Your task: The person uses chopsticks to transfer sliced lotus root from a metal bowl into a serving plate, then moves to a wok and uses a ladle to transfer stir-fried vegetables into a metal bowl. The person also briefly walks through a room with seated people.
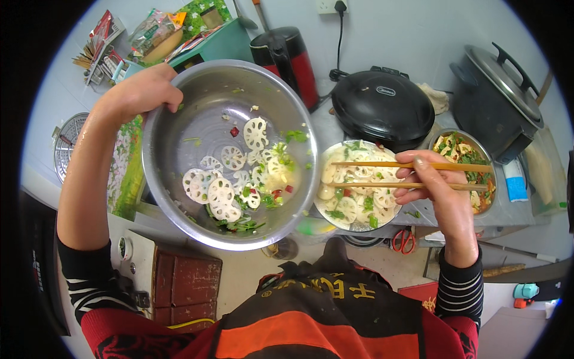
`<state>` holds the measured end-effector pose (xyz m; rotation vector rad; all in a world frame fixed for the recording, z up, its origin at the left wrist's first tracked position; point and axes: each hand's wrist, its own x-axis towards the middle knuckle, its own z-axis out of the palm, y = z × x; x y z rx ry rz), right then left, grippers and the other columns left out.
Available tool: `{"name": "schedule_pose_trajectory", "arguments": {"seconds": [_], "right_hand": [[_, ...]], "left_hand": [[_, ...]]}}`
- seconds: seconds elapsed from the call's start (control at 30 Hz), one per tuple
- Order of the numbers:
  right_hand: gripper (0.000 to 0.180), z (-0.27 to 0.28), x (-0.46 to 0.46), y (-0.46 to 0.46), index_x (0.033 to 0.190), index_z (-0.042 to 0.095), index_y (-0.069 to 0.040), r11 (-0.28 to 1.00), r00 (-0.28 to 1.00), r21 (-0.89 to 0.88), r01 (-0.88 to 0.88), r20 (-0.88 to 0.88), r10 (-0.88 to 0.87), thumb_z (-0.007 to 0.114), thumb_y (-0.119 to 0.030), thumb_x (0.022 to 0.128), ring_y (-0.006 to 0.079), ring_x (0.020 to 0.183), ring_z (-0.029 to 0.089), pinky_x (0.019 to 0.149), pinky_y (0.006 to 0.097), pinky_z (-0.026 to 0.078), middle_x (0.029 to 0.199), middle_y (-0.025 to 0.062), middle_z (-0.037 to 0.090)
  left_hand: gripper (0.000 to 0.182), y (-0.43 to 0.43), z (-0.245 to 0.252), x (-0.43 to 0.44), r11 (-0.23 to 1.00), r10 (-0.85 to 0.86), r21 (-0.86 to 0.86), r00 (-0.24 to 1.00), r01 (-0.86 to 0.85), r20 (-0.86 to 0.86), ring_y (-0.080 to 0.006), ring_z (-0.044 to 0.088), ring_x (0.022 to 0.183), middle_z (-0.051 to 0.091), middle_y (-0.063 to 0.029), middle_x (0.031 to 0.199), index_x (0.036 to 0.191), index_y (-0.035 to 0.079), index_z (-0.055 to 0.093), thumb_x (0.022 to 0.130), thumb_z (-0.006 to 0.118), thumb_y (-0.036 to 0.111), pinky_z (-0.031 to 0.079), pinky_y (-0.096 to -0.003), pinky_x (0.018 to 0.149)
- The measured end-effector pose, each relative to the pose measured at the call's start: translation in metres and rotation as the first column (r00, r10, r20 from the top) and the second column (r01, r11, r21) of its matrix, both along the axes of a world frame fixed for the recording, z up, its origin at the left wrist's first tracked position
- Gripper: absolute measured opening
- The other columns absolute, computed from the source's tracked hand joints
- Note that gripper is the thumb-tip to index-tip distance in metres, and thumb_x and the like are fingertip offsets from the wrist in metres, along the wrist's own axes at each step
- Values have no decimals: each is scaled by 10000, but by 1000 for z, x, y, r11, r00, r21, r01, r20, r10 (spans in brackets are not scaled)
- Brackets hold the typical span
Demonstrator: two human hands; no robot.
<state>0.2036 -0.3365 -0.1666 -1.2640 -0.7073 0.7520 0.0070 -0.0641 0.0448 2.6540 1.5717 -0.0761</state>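
Note:
My left hand [150, 89] grips the upper left rim of a large stainless steel basin [188, 103], which is tilted toward a smaller dish at its right. Several lotus root slices [224, 199] lie in the basin with coriander, chopped scallion, red chili pieces and some liquid. The smaller round dish [334, 223] is heaped with lotus root slices and green bits. In my right hand [432, 188] is a pair of wooden chopsticks [367, 164], their tips apart over this dish. Behind that hand stands a metal bowl [492, 197] of mixed food with greens, partly hidden.
A black electric griddle [381, 105] sits behind the dish, with a black and red kettle [289, 58] to its left. A dark lidded cooker [497, 98] stands at the back right. Red-handled scissors [404, 241] hang at the counter's front edge. Below left is a red cabinet [184, 282].

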Motion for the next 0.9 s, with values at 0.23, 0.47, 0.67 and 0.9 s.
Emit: {"name": "schedule_pose_trajectory", "arguments": {"seconds": [0.23,0.47,0.67,0.9], "right_hand": [[398,5,-9,-3,1079,580,67,979,996,181,89,-16,-88,419,-281,971,174,727,641,639,252,564,855,124,598],[304,29,-38,37,1095,572,15,939,967,328,-103,252,18,448,-233,970,159,826,626,678,264,559,934,107,608],[222,39,-39,88,1033,615,-13,856,895,460,-235,445,6,528,-181,918,116,772,592,645,224,531,916,73,608],[192,40,-43,70,986,633,-7,901,920,329,-282,360,157,535,-157,918,122,743,609,631,217,534,878,82,624]], "left_hand": [[256,8,-3,-11,987,-160,41,980,156,122,-189,549,524,537,-96,683,824,-36,540,624,616,103,428,-333,395],[257,-4,-3,-25,980,-200,31,949,199,245,-191,542,511,531,-98,677,844,-28,535,637,624,95,420,-329,384],[327,-21,9,-22,987,-150,-37,974,158,169,-168,539,782,566,-83,830,913,-34,581,637,638,132,433,-284,672],[327,-16,4,-31,982,-156,-68,956,178,249,-179,564,762,570,-97,821,908,-51,580,642,646,126,450,-298,634]]}}
